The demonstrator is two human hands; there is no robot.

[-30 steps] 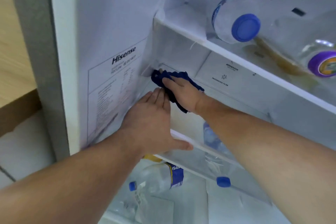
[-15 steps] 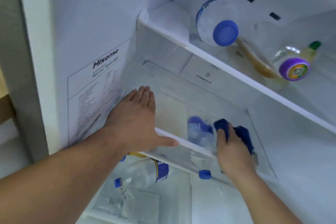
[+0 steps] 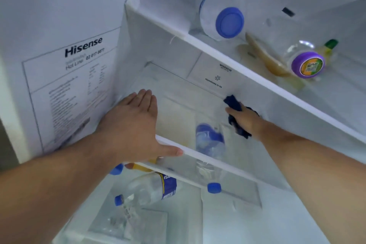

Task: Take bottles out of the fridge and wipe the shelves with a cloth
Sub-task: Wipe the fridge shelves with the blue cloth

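Observation:
My right hand (image 3: pixel 244 120) grips a dark blue cloth (image 3: pixel 233 103) and presses it on the glass middle shelf (image 3: pixel 213 161) at the back right, near the rear wall. My left hand (image 3: pixel 132 127) lies flat on the shelf's left front, thumb along its white front rim, holding nothing. Through the glass I see clear bottles with blue caps on the level below: one (image 3: pixel 210 152) under the shelf's middle, another (image 3: pixel 152 188) lying at the lower left. On the upper shelf (image 3: pixel 257 77) lie a blue-capped bottle (image 3: pixel 223 14) and a purple-capped bottle (image 3: pixel 305 59).
The fridge's left inner wall carries a Hisense label (image 3: pixel 79 77). A brownish stain (image 3: pixel 267 59) spreads on the upper shelf beside the purple-capped bottle. A small green-capped bottle (image 3: pixel 329 45) lies behind it. The upper shelf's front rim hangs just above my right hand.
My right hand has swept the cloth from the shelf's back left corner to the front right, then back toward the rear right. My left hand has stayed on the shelf's left front.

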